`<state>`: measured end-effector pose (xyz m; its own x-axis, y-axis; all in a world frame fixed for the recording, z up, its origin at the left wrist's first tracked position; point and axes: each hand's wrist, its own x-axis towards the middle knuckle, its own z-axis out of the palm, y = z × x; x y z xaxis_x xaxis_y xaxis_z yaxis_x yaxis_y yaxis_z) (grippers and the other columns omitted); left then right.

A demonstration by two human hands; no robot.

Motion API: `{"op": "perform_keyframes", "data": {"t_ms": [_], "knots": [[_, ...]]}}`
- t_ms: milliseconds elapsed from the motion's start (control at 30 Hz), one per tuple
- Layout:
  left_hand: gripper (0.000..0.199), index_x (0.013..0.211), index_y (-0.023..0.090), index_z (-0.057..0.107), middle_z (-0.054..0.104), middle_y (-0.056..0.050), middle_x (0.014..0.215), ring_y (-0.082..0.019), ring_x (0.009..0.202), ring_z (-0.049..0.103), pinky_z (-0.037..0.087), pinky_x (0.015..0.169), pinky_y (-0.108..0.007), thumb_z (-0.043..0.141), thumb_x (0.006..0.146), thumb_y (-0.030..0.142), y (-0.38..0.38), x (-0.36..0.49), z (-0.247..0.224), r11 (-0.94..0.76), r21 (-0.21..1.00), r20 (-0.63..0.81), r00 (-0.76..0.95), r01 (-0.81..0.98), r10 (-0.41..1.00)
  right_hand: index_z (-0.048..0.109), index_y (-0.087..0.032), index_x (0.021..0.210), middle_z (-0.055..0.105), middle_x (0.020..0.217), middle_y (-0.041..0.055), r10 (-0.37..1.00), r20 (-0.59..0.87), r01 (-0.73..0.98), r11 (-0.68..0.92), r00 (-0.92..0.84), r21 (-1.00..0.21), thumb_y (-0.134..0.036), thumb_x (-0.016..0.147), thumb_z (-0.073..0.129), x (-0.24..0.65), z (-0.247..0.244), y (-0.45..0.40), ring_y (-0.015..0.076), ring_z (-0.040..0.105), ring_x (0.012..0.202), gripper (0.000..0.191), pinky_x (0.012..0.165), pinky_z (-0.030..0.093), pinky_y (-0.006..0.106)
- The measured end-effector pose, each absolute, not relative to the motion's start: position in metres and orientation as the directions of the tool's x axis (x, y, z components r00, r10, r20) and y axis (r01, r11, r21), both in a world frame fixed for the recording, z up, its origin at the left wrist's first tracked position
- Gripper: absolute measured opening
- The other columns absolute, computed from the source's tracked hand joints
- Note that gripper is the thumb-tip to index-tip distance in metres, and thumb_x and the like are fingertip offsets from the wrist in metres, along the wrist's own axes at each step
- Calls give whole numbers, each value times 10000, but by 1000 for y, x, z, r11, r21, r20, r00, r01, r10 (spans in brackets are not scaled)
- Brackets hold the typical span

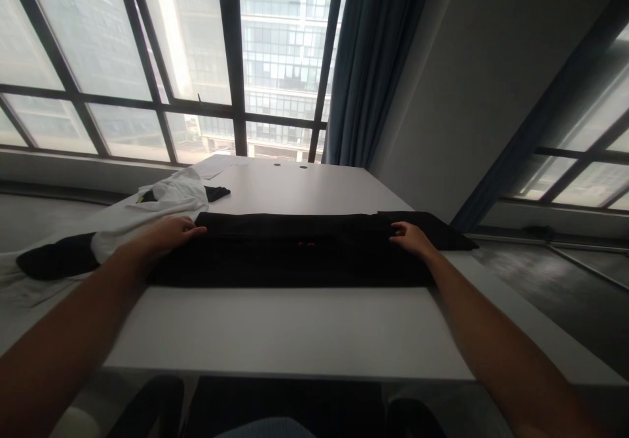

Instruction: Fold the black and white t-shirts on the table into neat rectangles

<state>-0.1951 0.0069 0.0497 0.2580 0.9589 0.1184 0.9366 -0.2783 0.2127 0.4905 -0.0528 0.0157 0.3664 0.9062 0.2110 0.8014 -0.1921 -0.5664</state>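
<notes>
A black garment [295, 264] lies folded into a long flat strip across the white table [295, 333], with small red marks near its middle. Its exact kind cannot be made out. At the strip's left end, my left hand [173, 234] has its fingers closed on the cloth, thumb toward the middle. Toward the other end, my right hand [411, 237] pinches the dark fabric with curled fingers. Beyond that hand, a black flap of cloth [449, 234] reaches past the table's right edge. Dark folds hide parts of the fingertips.
White and black clothing [171, 192] lies heaped on the left, beside my left forearm. Papers [221, 164] rest at the table's far end, near two dark round spots. Windows [285, 45] and a blue curtain [373, 65] stand behind. A dark chair [285, 405] is below the near edge.
</notes>
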Motion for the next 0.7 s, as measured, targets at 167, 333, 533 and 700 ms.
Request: {"op": "perform_keyframes", "data": {"t_ms": [167,333,533,700], "knots": [[581,1120,238,773,662,-98,1361,-357,1232,597,447,1010,-424,419,879,630,11,-168,44,-312,65,145,300,948,943,664,-90,1273,730,1171,208,870,146,806,-358,471,-471,-480,887,684,479,27,-24,321,705,1082,549,945,536,405],[652,1372,236,658,548,-101,1518,-379,1377,496,365,1120,-528,399,900,606,24,-164,28,-282,82,65,277,956,959,669,-102,1293,685,1297,213,842,189,784,-355,505,-510,-433,839,745,481,31,12,320,662,1196,567,1015,503,382],[676,1458,215,587,465,-105,1582,-360,1476,385,278,1191,-518,379,926,576,29,-172,13,-268,96,55,264,959,963,795,-130,965,773,801,86,793,91,501,-287,602,-817,-247,696,817,501,23,45,221,732,764,294,709,594,301],[708,1517,184,516,387,-110,1626,-325,1515,321,233,1219,-485,325,947,557,29,-172,8,-275,64,19,274,959,961,808,-154,865,750,719,52,696,165,473,-277,699,-836,-217,637,831,511,13,54,223,726,755,237,757,598,314]]}}
